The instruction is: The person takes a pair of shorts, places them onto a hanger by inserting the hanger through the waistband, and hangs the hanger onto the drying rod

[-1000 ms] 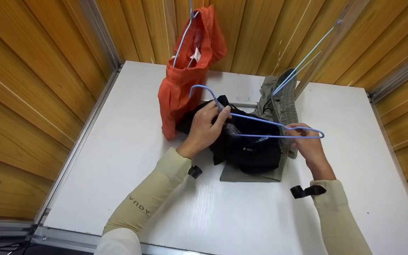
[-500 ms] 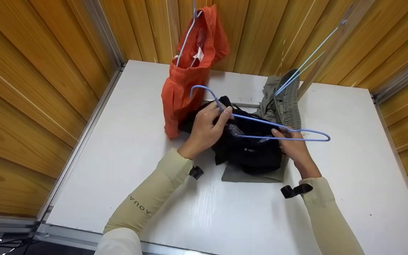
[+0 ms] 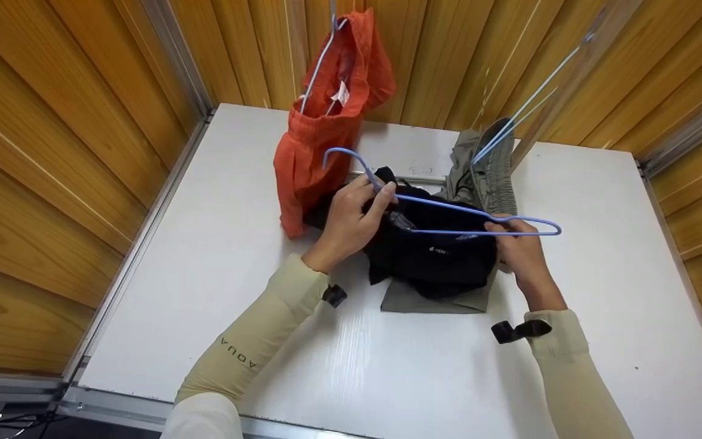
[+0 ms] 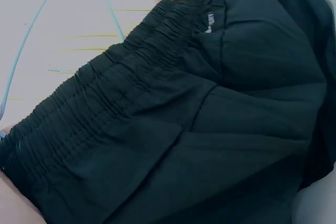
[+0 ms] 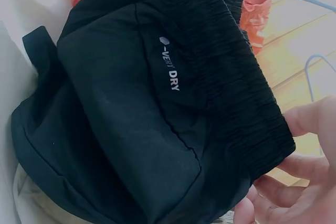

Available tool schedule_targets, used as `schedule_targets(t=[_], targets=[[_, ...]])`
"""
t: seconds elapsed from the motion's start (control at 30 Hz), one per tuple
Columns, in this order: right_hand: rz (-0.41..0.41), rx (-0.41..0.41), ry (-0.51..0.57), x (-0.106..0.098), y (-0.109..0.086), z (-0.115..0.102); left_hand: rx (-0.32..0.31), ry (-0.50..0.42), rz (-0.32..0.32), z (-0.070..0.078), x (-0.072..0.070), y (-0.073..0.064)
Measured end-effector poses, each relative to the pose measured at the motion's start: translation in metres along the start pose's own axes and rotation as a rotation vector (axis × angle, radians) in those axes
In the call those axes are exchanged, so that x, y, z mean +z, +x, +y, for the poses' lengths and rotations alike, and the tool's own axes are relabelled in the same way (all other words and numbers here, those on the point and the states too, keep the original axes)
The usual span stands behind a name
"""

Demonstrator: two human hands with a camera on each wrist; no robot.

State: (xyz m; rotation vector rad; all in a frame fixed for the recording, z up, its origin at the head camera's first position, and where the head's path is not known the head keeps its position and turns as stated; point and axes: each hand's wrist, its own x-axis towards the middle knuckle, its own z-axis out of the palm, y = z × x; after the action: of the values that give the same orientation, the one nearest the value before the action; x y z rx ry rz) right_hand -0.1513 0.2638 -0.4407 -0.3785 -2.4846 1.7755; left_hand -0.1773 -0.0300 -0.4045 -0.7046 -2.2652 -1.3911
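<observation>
My left hand (image 3: 351, 216) grips a blue clothes hanger (image 3: 442, 204) just below its hook, together with one end of the waistband of black shorts (image 3: 430, 268). The hanger's left part dips inside the waist opening; its right end sticks out past my right hand (image 3: 521, 247). That hand pinches the other end of the gathered elastic waistband (image 5: 247, 87), thumb on one side and fingers on the other. White "-VERY DRY" lettering (image 5: 170, 66) shows on the shorts in the right wrist view.
Orange shorts (image 3: 320, 140) hang on another hanger at the back left. Grey-green shorts (image 3: 497, 177) hang on a light blue hanger (image 3: 534, 97) at the back right, partly behind the black ones. A white tabletop (image 3: 339, 366) lies below, between wooden walls (image 3: 52, 122).
My right hand first came left to the waistband, then moved slightly right again with the waistband drawn along. The black shorts' front has shifted right; my left hand stays nearly still.
</observation>
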Motion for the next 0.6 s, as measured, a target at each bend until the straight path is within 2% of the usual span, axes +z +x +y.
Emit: schedule_targets(t=[0.2, 0.33, 0.6], targets=[[0.089, -0.022, 0.017, -0.006, -0.003, -0.006, -0.021, 0.009, -0.006, 0.002, 0.000, 0.000], [0.147, -0.017, 0.051, -0.010, -0.004, -0.010, -0.012, 0.021, 0.003, 0.001, 0.000, 0.001], [0.259, -0.044, 0.246, -0.016, -0.008, -0.020, -0.012, 0.056, 0.036, -0.002, 0.001, 0.000]])
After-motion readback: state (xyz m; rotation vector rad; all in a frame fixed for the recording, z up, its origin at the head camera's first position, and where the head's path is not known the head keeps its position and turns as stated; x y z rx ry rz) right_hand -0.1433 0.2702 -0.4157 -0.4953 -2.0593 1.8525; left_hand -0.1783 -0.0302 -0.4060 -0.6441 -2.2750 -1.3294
